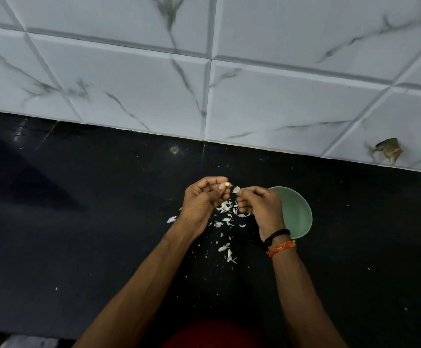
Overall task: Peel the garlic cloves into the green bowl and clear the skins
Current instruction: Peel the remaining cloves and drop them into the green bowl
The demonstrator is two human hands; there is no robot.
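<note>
My left hand (204, 199) pinches a small pale garlic clove (226, 184) at its fingertips, raised above the black counter. Just to its right, my right hand (259, 204) grips a thin flake of skin (236, 189) between thumb and forefinger, a small gap away from the clove. The green bowl (297, 214) stands on the counter right behind my right hand, which covers its left part; its contents are hidden. White garlic skins (225, 219) lie scattered on the counter below and between both hands, trailing toward me.
The black counter (104, 222) runs left to right and ends at a white marble-pattern tile wall (204, 71) close behind the hands. One tile has a broken hole (388, 150) at the right. A red garment (217, 335) shows at the bottom edge.
</note>
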